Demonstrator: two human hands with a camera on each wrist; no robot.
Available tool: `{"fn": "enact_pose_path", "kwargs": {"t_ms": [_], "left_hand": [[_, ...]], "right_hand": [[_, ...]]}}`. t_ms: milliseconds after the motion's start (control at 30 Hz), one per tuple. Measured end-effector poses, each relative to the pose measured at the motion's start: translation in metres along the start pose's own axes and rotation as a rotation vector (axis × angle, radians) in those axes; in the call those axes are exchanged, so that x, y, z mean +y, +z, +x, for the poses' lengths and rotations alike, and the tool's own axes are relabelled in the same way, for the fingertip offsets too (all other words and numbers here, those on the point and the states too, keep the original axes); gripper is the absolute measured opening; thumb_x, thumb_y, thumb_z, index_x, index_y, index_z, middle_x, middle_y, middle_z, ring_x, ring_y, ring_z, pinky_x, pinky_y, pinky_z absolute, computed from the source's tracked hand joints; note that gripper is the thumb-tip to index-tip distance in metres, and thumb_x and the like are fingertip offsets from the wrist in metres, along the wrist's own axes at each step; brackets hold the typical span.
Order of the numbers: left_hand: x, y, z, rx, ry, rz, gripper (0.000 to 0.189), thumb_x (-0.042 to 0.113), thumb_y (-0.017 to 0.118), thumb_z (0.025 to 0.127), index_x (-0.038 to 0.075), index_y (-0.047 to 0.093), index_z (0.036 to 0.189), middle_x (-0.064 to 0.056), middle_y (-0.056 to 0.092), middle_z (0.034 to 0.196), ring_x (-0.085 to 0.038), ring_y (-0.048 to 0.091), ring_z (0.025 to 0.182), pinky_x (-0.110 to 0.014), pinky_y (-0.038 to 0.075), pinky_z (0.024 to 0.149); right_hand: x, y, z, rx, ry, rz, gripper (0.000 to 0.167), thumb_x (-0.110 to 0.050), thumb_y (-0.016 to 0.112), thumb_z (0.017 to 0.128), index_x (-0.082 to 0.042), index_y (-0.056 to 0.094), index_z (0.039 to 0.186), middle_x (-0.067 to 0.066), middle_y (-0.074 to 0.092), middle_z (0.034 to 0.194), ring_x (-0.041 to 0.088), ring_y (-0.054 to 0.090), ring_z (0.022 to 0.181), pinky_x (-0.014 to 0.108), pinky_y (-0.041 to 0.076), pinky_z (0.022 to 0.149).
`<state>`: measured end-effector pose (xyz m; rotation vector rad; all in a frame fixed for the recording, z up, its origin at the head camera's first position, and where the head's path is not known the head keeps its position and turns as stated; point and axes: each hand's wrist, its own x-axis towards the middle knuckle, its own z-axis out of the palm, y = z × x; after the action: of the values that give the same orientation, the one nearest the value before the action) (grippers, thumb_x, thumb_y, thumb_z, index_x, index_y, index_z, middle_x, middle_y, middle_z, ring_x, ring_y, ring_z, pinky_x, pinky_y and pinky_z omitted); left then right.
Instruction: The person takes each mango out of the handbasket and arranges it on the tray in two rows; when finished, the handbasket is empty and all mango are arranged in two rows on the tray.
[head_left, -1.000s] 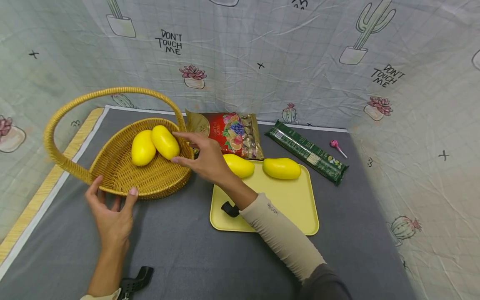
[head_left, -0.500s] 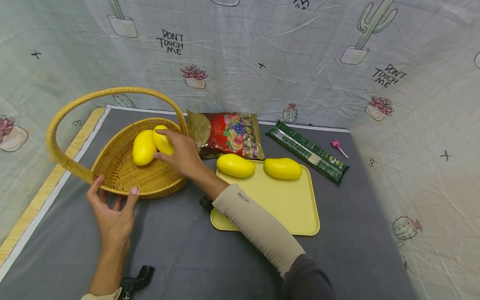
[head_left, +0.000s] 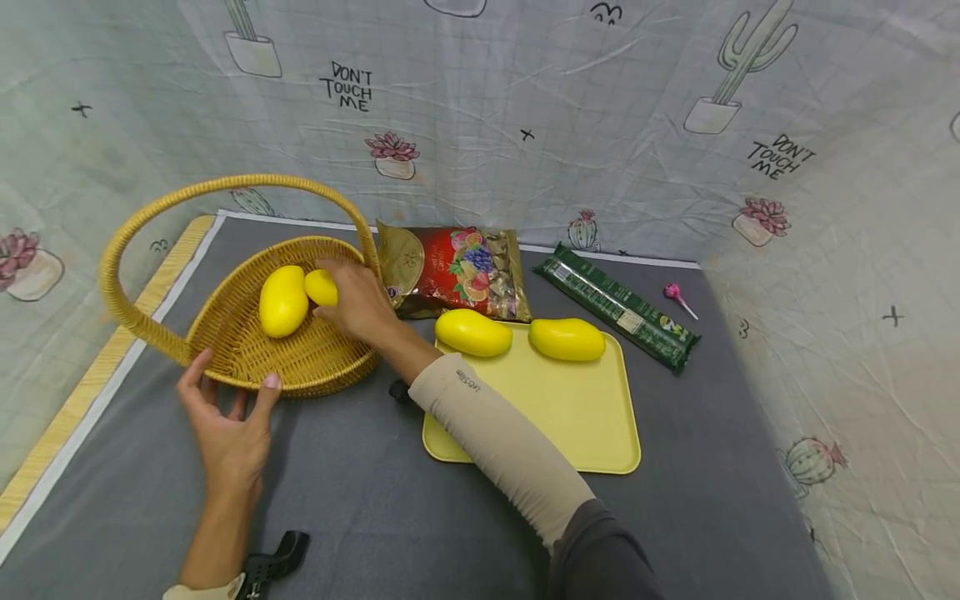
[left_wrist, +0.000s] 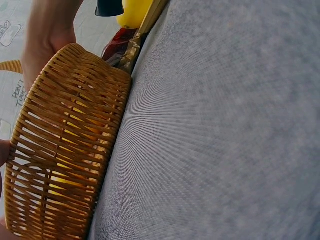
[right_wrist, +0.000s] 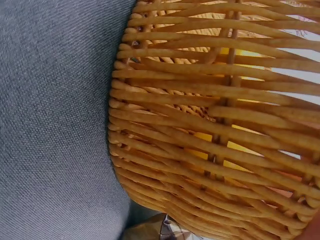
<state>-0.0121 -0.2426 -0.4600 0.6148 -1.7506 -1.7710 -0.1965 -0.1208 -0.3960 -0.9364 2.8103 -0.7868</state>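
In the head view, a woven wicker basket (head_left: 330, 358) with a tall arched handle stands at the left. My left hand (head_left: 232, 437) holds its near rim, thumb and fingers spread along the edge. Two yellow mangoes lie inside. My right hand (head_left: 356, 300) reaches in over the right side and grips the right mango (head_left: 320, 287), covering much of it. Beside it lies the other mango (head_left: 283, 302), touching or nearly so. The left wrist view shows the basket's side (left_wrist: 65, 145) close up. Yellow shows through the weave (right_wrist: 210, 100) in the right wrist view.
Two more mangoes (head_left: 472, 333) (head_left: 567, 339) lie along the far edge of a yellow tray (head_left: 555, 417). Behind are a red-and-gold candy bag (head_left: 457, 267), a green packet (head_left: 618, 308) and a pink lollipop (head_left: 673, 292). A printed cloth (head_left: 480, 108) hangs at the back.
My right hand has moved left, deeper into the basket and around the right mango, which it now hides more. The left mango has shifted slightly left. My left hand stays on the rim.
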Motion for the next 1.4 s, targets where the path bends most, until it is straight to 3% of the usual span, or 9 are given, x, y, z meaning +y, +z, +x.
{"fn": "enact_pose_path", "kwargs": {"t_ms": [167,433,733,1067,1400], "left_hand": [[0.000,0.002,0.000,-0.006,0.001,-0.001,0.087,0.003,0.080,0.091,0.028,0.033,0.160,0.004,0.020,0.173,-0.021,0.017,0.162,-0.050,0.017,0.133],[-0.002,0.003,-0.001,-0.004,0.005,0.011,0.087,0.003,0.080,0.091,0.028,0.033,0.161,0.003,0.020,0.173,-0.021,0.017,0.162,-0.050,0.017,0.133],[-0.002,0.002,-0.001,-0.006,0.000,0.011,0.087,0.005,0.079,0.092,0.029,0.032,0.161,0.005,0.020,0.173,-0.020,0.017,0.162,-0.051,0.016,0.133],[-0.003,0.001,-0.001,0.005,0.001,0.000,0.087,0.004,0.080,0.091,0.030,0.033,0.160,0.006,0.022,0.172,-0.018,0.018,0.162,-0.048,0.018,0.133],[0.000,0.002,-0.003,0.003,0.010,-0.021,0.085,0.005,0.081,0.091,0.030,0.035,0.158,0.004,0.024,0.171,-0.019,0.019,0.161,-0.048,0.018,0.132]], "right_hand": [[0.002,-0.002,-0.003,-0.068,-0.042,-0.061,0.065,-0.026,0.085,0.093,-0.019,0.059,0.152,-0.003,0.065,0.150,0.014,0.061,0.135,0.024,0.048,0.109],[0.005,-0.007,-0.013,-0.111,-0.132,-0.018,0.060,-0.026,0.086,0.092,-0.016,0.065,0.147,-0.002,0.068,0.146,0.011,0.063,0.130,0.024,0.048,0.104],[0.001,-0.022,-0.032,-0.078,-0.185,0.066,0.061,-0.028,0.086,0.092,-0.015,0.064,0.148,-0.001,0.066,0.149,0.012,0.059,0.138,0.025,0.042,0.115],[0.003,-0.049,-0.061,-0.006,-0.201,0.212,0.062,-0.027,0.086,0.091,-0.018,0.064,0.148,-0.002,0.067,0.146,0.012,0.062,0.131,0.022,0.045,0.108],[0.018,-0.072,-0.093,0.043,-0.204,0.353,0.062,-0.022,0.087,0.090,-0.020,0.064,0.148,-0.003,0.066,0.148,0.011,0.061,0.133,0.019,0.046,0.109]]}}
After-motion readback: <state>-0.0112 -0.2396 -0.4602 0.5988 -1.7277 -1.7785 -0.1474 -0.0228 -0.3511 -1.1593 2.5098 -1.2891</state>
